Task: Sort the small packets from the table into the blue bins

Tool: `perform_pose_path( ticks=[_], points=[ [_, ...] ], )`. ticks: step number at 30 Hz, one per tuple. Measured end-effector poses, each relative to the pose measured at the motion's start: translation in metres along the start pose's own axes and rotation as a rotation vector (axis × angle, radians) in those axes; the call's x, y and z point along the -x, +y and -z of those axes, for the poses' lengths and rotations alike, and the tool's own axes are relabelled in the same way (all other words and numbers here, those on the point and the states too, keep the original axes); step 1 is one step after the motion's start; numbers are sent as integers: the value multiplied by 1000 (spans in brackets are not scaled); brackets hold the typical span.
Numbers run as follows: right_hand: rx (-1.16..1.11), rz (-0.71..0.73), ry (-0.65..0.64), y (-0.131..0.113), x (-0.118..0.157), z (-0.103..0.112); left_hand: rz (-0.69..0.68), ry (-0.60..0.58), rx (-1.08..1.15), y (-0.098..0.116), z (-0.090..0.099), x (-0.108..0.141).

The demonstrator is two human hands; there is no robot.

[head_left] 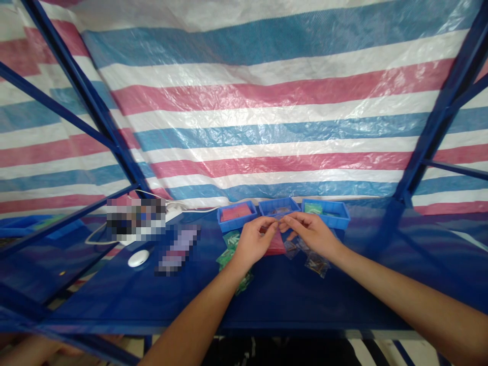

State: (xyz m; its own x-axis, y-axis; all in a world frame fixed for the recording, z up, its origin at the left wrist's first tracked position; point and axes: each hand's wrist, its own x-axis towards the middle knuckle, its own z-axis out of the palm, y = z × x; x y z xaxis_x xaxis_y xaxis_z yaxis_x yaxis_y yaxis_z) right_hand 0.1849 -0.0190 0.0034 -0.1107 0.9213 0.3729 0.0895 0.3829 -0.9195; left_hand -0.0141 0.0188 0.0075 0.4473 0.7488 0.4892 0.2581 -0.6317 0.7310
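Note:
My left hand and my right hand meet fingertip to fingertip above the blue table, just in front of the bins. Both are closed in a pinch. What lies between the fingertips is too small and blurred to make out. Right below them shows a red plastic bag, partly covered by my left hand. Small green bags lie beside and under my left wrist. Several small clear bags with dark contents rest below my right hand.
Three blue bins stand along the back: one with red bags, a middle bin, and one with green bags. A white round case and a blurred-out long item lie left. Blue frame posts flank a striped sheet.

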Motion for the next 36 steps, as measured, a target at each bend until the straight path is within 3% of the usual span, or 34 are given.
perform_pose_path(
  ticks=[6, 14, 18, 24, 27, 32, 36],
  points=[
    [67, 23, 203, 7, -4, 7, 55, 3, 146, -7, -5, -1],
    [-13, -44, -27, 13, -3, 2, 78, -95, 331, -9, -7, 0],
    [12, -36, -7, 12, -3, 3, 59, -98, 296, -4, -6, 1],
    [105, 101, -5, 10, -3, 5, 32, -79, 212, -1, -2, -1],
    [116, 158, 18, 14, -3, 6, 53, -66, 261, -6, -2, -2],
    [157, 217, 46, 21, -5, 8, 156, -148, 396, -15, -2, -3],
    [211, 229, 58, 21, -5, 10, 149, -145, 409, -16, -2, -4]
  ],
)
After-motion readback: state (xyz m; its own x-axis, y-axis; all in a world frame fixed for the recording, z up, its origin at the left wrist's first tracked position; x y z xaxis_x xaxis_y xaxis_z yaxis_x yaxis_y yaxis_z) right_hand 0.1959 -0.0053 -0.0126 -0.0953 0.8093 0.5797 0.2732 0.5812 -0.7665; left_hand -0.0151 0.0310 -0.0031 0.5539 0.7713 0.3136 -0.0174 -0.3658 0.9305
